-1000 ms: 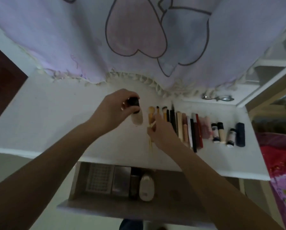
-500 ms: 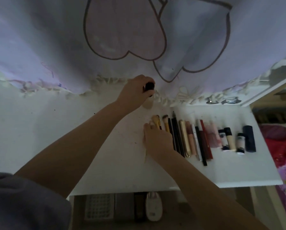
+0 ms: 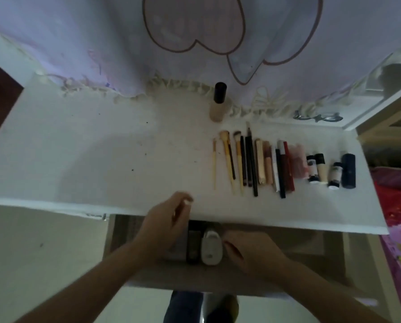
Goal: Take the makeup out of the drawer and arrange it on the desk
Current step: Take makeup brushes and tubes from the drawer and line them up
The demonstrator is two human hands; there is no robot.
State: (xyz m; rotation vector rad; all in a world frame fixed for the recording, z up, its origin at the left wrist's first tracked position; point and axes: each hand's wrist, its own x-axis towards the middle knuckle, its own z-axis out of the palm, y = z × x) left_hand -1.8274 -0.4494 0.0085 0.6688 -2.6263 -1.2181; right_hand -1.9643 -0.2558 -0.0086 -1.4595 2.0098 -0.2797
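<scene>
Both hands hung over the open drawer (image 3: 288, 243): the left hand (image 3: 164, 227) with loosely curled, empty fingers at the desk (image 3: 90, 159) edge, the right hand (image 3: 253, 250) blurred, its grip unclear, beside a white compact (image 3: 210, 251). Brushes (image 3: 229, 157) and tubes (image 3: 320, 169) lay in a row on the desk; a black-capped bottle (image 3: 217, 102) stood behind them.

White surface (image 3: 101, 159) carrying laid-out makeup.

One bottle with a black cap (image 3: 217, 102) stands upright near the rear edge, beside the fringe of a hanging cloth (image 3: 195, 87). In front of it a row of brushes and pencils (image 3: 241, 159) lies side by side, running right into tubes and small bottles (image 3: 323, 170), ending in a dark cylinder (image 3: 348, 170). A metal clip (image 3: 318, 117) lies at the rear right corner. Small dark specks mark the bare left part.
</scene>
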